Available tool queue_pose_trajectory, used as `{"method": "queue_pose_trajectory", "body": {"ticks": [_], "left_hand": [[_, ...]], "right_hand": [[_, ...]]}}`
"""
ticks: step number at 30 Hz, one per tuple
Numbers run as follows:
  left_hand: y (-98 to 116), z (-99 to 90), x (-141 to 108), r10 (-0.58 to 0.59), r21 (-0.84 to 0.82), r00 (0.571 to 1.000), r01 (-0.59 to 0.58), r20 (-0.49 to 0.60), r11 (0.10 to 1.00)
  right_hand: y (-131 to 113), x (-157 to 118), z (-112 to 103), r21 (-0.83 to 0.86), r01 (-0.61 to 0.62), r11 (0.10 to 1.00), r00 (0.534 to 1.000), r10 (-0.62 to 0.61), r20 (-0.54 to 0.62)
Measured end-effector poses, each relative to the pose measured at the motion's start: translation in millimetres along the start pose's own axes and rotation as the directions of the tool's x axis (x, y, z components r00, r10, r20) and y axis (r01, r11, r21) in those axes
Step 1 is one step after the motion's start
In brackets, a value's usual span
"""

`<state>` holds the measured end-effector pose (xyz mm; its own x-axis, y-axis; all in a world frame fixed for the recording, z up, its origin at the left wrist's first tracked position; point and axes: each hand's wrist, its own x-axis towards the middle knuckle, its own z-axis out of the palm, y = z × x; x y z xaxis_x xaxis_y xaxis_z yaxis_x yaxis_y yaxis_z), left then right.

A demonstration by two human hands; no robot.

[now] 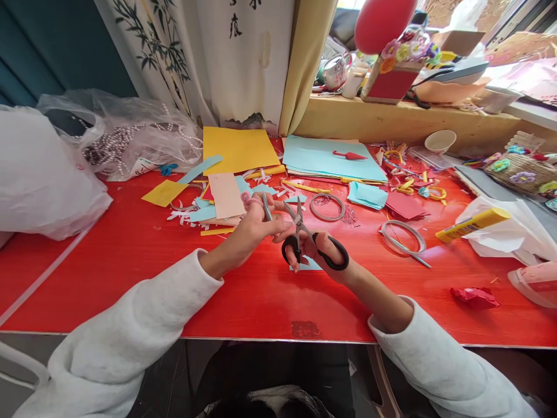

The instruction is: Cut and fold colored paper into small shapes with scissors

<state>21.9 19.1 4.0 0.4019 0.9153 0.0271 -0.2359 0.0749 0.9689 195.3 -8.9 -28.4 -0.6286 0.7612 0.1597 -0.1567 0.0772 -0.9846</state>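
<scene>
In my right hand (328, 249) is a pair of scissors (298, 222) with black handles. My thumb and fingers are through the loops, and the blades stand apart, pointing up and left. My left hand (256, 223) is closed just left of the blades, with a thin grey-blue strip (267, 207) standing up between its fingers. A small pink curled thing (246, 198) shows at the back of those fingers; whether it is worn or held I cannot tell. Below the scissors, a light blue piece of paper (310, 265) lies on the red table (243, 302), partly covered by my right hand.
Yellow card (241, 150), blue sheets (326, 157) and paper scraps (195, 215) lie behind my hands. To the right are two silvery coils (327, 207), a yellow glue stick (473, 225) and crumpled red paper (474, 297). Plastic bags (47, 168) stand left.
</scene>
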Motion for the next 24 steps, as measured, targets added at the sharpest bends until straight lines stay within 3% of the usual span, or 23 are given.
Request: {"method": "queue_pose_trajectory", "body": {"ticks": [4,10,14,18,24], "left_hand": [[1.2,-0.5,0.4,0.022,-0.066,0.991,-0.014,0.129,0.998],[-2.5,-1.1,2.2,0.077,-0.018,0.989,-0.075,0.130,0.997],[0.9,-12.1,7.5,0.171,0.254,0.985,-0.171,0.023,0.952],[5.0,-27.6,15.7,0.176,0.582,0.984,-0.149,0.011,0.800],[-2.6,-39.4,24.1,0.117,0.707,0.993,-0.069,-0.020,0.704]], "right_hand": [[0.9,-0.5,-0.2,0.017,-0.040,0.999,0.999,0.040,-0.014],[-1.1,0.1,1.1,0.016,-0.062,0.998,0.998,0.062,-0.014],[-7.2,0.6,0.8,0.003,-0.061,0.998,0.997,0.061,-0.050],[-13.1,2.0,-0.8,0.003,-0.032,0.999,0.991,0.032,-0.127],[-15.9,3.4,-1.7,0.034,-0.047,0.998,0.970,0.054,-0.236]]}}
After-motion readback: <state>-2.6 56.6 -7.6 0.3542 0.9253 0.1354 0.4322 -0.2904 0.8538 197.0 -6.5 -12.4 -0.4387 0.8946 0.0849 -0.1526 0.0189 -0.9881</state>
